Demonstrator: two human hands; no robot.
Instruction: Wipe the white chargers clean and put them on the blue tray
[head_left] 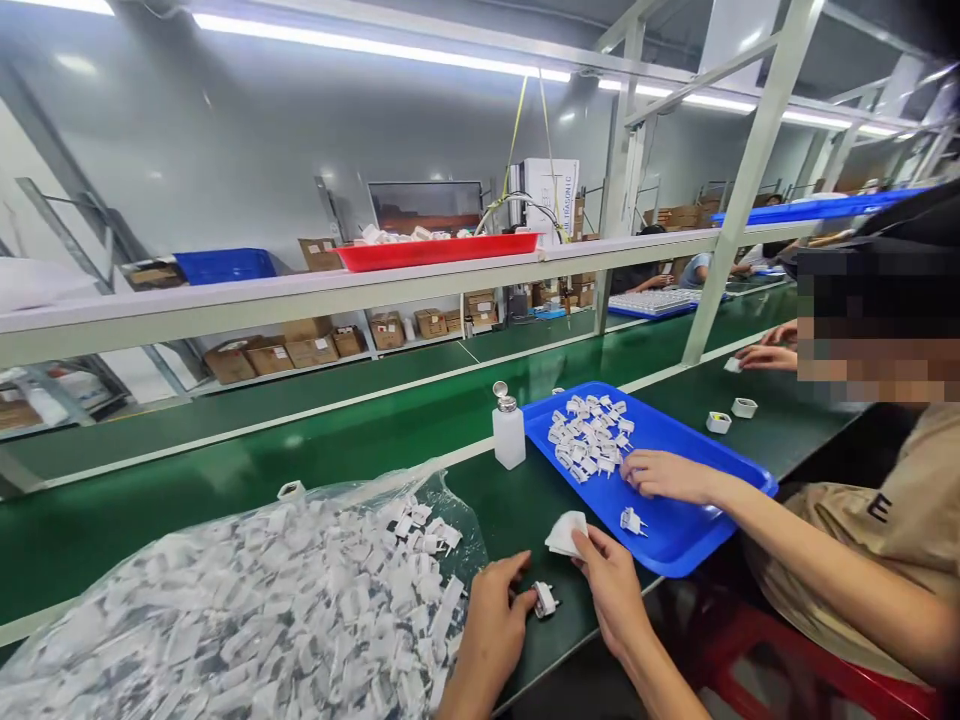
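The right hand [611,578] pinched a white cloth [567,534]; the left hand [495,610], fingers parted, had its thumb at a plug [545,600]; left of it, many bagged pieces [322,590] seemingly remained; beyond, fewer plugs [591,436] lay trayed

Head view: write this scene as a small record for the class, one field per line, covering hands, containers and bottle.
Left hand: thumb at a white plug; whether it grips cannot be told
Right hand: fingers holding a white cloth
Blue tray: holds a heap of plugs and one lying apart
Co-worker's hand: over the blue tray, beside the heap
Bottle: upright, lid raised
Bag: clear, with many white pieces
Red tray: on the shelf
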